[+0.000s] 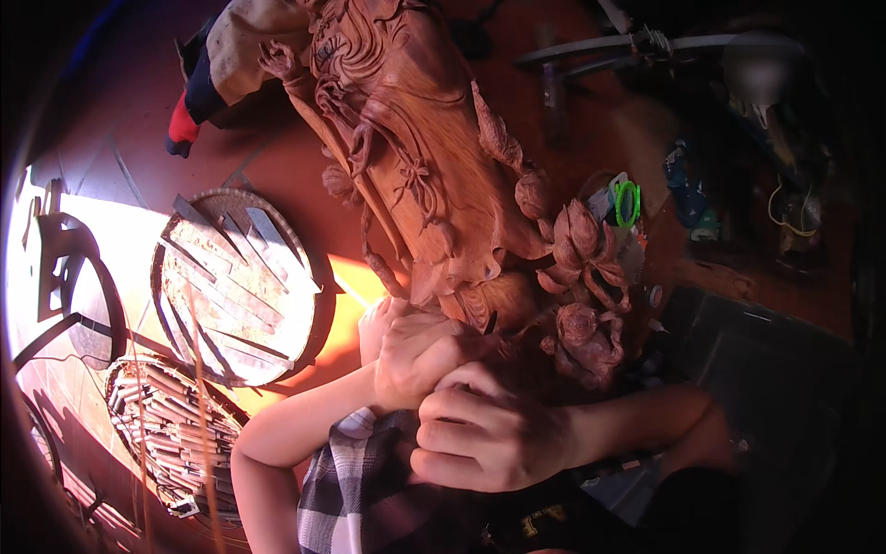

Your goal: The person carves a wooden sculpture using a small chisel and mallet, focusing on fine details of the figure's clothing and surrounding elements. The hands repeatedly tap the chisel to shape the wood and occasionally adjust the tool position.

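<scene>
A large carved reddish wooden statue (420,157) with flowing robes lies in front of me, its lower end toward me. My left hand (420,355) is closed in a fist against the carved base. Just below and to the right, my right hand (489,439) is curled shut, touching or nearly touching the left. Whatever the fingers grip is hidden; only a thin dark tip shows beyond the left knuckles. Carved lotus flowers (583,245) rise from the base at the right, with a rounded carved bud (586,337) close to my right wrist.
To the left, a round woven tray (164,319) holds several flat metal strips. Below it stands a basket (175,434) full of wooden-handled tools. Checked cloth (346,475) lies under my forearms. A green ring (628,203) sits beyond the lotus; dark clutter fills the right.
</scene>
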The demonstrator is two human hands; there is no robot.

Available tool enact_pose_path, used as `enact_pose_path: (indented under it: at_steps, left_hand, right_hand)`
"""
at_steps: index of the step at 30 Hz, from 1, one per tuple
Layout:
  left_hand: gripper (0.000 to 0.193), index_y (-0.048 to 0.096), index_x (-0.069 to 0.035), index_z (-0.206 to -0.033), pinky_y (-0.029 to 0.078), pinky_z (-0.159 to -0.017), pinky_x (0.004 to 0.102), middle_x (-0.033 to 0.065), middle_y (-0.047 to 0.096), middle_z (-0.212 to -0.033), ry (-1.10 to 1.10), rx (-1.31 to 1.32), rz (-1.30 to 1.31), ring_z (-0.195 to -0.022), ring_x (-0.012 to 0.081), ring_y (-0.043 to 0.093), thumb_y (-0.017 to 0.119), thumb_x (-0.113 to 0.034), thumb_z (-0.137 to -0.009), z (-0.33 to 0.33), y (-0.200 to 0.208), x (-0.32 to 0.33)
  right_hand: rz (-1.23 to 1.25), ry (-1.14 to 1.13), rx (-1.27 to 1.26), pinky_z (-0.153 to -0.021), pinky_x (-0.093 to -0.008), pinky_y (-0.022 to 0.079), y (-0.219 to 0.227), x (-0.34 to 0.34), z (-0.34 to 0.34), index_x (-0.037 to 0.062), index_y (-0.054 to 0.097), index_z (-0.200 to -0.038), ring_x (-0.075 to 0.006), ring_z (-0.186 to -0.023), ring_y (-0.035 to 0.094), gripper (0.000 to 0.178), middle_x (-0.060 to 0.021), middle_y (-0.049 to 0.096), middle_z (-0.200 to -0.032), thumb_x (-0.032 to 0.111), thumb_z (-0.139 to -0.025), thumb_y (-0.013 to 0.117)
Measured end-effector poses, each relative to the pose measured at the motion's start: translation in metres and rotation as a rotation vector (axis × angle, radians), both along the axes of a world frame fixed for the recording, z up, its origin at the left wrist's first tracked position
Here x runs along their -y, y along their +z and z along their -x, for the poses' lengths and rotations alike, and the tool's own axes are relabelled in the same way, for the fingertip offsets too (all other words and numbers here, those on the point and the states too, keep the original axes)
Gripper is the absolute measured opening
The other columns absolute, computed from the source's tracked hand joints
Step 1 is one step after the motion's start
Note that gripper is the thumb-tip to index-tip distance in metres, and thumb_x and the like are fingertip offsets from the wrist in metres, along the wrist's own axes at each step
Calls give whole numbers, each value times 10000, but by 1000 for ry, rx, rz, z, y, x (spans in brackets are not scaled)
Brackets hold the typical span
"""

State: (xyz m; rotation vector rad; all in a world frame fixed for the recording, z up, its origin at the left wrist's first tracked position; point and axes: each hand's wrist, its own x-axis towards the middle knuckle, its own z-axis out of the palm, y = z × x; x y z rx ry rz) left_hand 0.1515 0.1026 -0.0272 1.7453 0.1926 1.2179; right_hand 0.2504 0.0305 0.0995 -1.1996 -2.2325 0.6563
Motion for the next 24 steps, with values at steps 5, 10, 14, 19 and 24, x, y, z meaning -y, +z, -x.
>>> enact_pose_path:
  at_steps: [5, 10, 14, 19, 24]
  left_hand:
    - [290, 677, -35, -949, 386, -504, 314, 73, 674, -760, 56, 13, 79, -619, 212, 652, 748, -192, -715, 3, -4, -2]
    - [291, 671, -15, -937, 572, -640, 365, 120, 690, -793, 83, -117, 102, -740, 313, 705, 747, -139, -684, 6, -3, -7]
    - [298, 671, -11, -934, 571, -649, 360, 130, 696, -843, 108, -103, 127, -773, 308, 712, 753, -117, -668, 9, -3, -4]
    - [301, 664, -11, -909, 571, -663, 368, 132, 699, -884, 238, -180, 117, -801, 298, 716, 767, -88, -637, 10, 0, -5]
    - [282, 651, -28, -888, 506, -562, 363, 99, 641, -752, 180, -81, 230, -668, 295, 666, 774, -84, -640, 0, -11, -2]
  right_hand:
    - [99, 109, 62, -875, -354, 422, -12, -7, -7, 101, 566, -792, -193, -879, 534, 107, -28, 524, -841, 184, -754, 621]
    - [234, 141, 50, -847, -366, 420, -21, -23, -14, 83, 563, -826, -208, -889, 541, 180, -48, 530, -845, 197, -765, 688]
    - [264, 181, 16, -863, -371, 409, -21, -25, -14, 94, 567, -828, -208, -888, 542, 225, -41, 533, -826, 238, -774, 732]
    - [309, 228, -21, -889, -424, 391, -20, -34, -20, 100, 578, -825, -227, -890, 542, 217, -35, 534, -818, 234, -785, 744]
    - [366, 198, -2, -841, -419, 387, -23, -35, -21, 98, 563, -801, -246, -830, 521, 244, -48, 495, -799, 231, -789, 767]
